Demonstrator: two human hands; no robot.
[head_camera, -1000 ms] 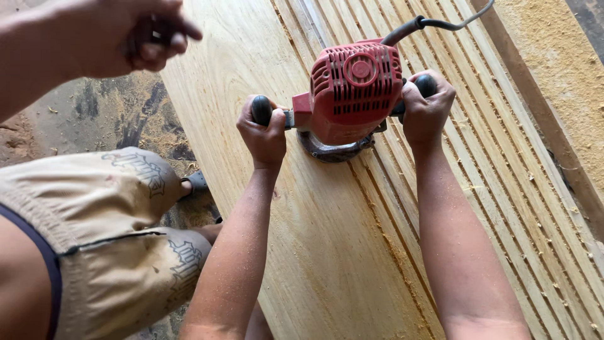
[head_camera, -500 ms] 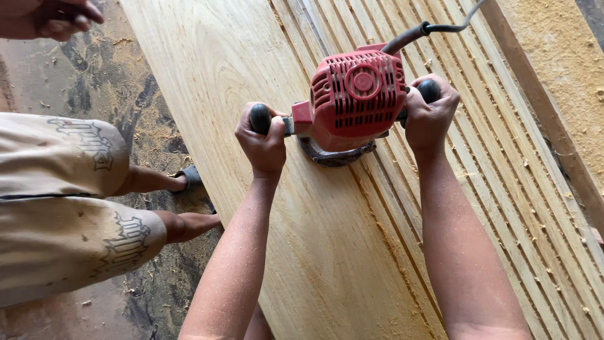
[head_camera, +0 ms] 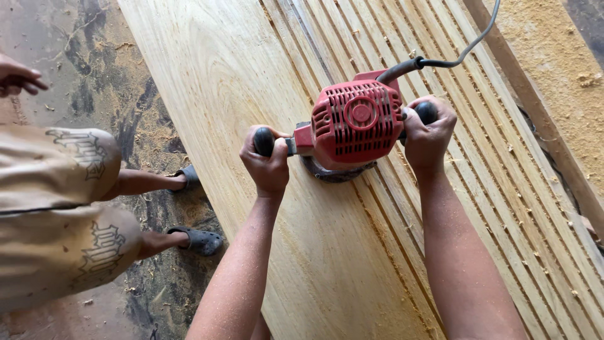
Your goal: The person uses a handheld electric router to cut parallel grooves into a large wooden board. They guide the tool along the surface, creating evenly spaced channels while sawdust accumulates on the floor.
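Head view: left hand (head_camera: pixel 267 165) and right hand (head_camera: pixel 428 133) clench the red router (head_camera: pixel 355 123) knobs; steady, even pressure should keep grooves in the plank (head_camera: pixel 239 82) straight.

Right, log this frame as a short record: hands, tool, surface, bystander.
left hand: gripped on the router's left black knob
right hand: gripped on the right knob
tool: red router, base on the board, cord leading up right
surface: pale wooden board, parallel grooves on its right part, sawdust
bystander: another person's legs at left, dark sandals

Both hands (head_camera: pixel 267 160) (head_camera: pixel 428 135) gripping a red router (head_camera: pixel 355 123) on grooved board (head_camera: pixel 251 82)
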